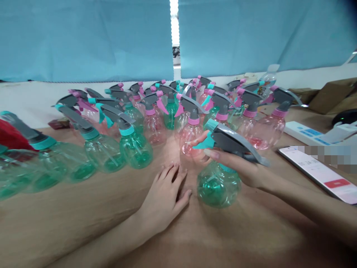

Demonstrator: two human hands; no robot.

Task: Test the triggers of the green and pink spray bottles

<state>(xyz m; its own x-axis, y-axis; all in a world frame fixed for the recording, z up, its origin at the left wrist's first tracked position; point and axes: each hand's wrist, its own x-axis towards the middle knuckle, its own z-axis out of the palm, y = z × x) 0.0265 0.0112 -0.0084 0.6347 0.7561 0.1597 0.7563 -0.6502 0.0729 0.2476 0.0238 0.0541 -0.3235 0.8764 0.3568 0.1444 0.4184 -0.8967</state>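
Note:
My right hand (237, 165) is wrapped round the neck of a green spray bottle (219, 182) with a grey trigger head and teal nozzle, which stands on the brown table (83, 223). My left hand (167, 193) lies flat on the table just left of that bottle, fingers stretched out, holding nothing. Behind stands a crowd of several spray bottles: green ones (135, 147) to the left, pink ones (191, 136) in the middle and right.
A phone (318, 171) with a lit screen lies on the table at the right. Behind it are a white power strip (306, 134) and brown cardboard (331, 96). Blue curtains (83, 37) hang at the back. A red object (9, 136) sits at the far left.

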